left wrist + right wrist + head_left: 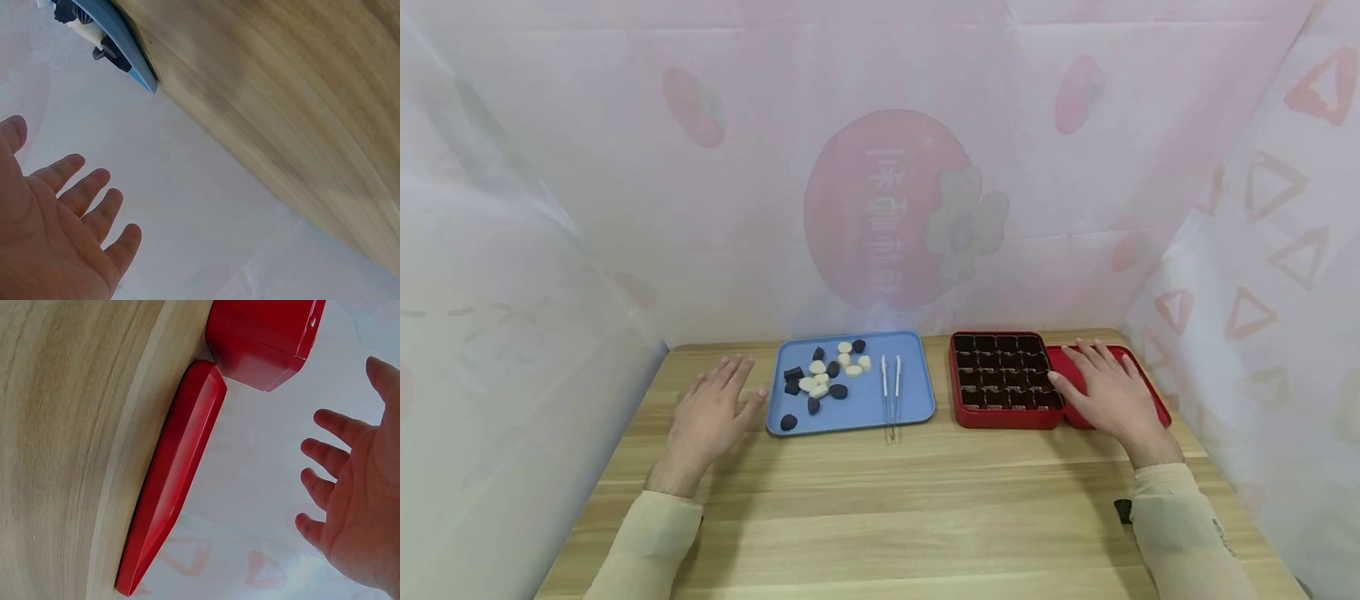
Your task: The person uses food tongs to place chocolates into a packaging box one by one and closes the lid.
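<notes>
My left hand (pixel 709 417) hovers palm down over the table, left of a blue tray (pixel 865 417), fingers spread and holding nothing. Dark and white chocolates (pixel 817 367) lie scattered over the tray's left half. White-tipped tweezers (pixel 891 396) rest on its right half, their metal end at the near rim. Above a red lid (pixel 1152 392), my right hand (pixel 1112 396) is spread with nothing in it; the right wrist view shows a gap between the palm and the lid (pixel 175 475). Left of the lid stands a red box (pixel 1006 418) with a dark divided insert (pixel 1003 371).
The wooden table (pixel 880 517) reaches back to a pale printed cloth (pixel 745 233), which also hangs along both sides. A small dark object (pixel 1123 510) shows beside the right sleeve (pixel 1180 525).
</notes>
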The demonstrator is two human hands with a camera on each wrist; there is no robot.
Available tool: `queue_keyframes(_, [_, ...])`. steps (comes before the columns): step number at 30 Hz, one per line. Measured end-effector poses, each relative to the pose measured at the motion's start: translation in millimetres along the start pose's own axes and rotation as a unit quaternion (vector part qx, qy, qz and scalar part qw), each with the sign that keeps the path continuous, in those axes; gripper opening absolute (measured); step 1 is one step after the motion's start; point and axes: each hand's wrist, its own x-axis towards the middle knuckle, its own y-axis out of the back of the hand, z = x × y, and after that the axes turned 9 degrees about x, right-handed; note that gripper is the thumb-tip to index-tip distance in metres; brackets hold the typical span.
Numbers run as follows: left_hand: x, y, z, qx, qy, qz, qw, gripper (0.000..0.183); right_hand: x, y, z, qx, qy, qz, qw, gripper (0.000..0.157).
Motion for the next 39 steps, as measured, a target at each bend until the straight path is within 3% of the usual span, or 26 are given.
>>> queue_keyframes(11, [-0.2, -2.2, 8.8, 0.005, -0.017, 0.003, 0.9998, 0.075, -1.0, -1.5, -3.1, 0.004, 0.001, -0.003, 1.000, 0.087])
queue_keyframes(20, [8.1, -7.9, 31.1, 0.003, -0.059, 0.010, 0.9982, 0.070, -0.3, -5.6, -3.7, 0.071, -0.029, -0.095, 0.993, 0.122])
queue_keyframes(24, [9.8, -8.0, 42.1, 0.003, -0.077, 0.016, 0.9969, 0.067, -0.4, -12.4, -1.9, 0.095, -0.027, -0.120, 0.988, 0.123])
queue_keyframes(33, [14.8, -6.9, 68.7, 0.008, -0.104, 0.023, 0.9943, 0.063, 12.5, -27.5, -11.6, 0.118, 0.019, -0.103, 0.987, 0.119])
queue_keyframes(39, [21.8, -6.1, 90.0, 0.009, -0.129, 0.013, 0.9915, 0.062, 17.6, -33.8, -20.3, 0.142, 0.012, -0.104, 0.984, 0.115])
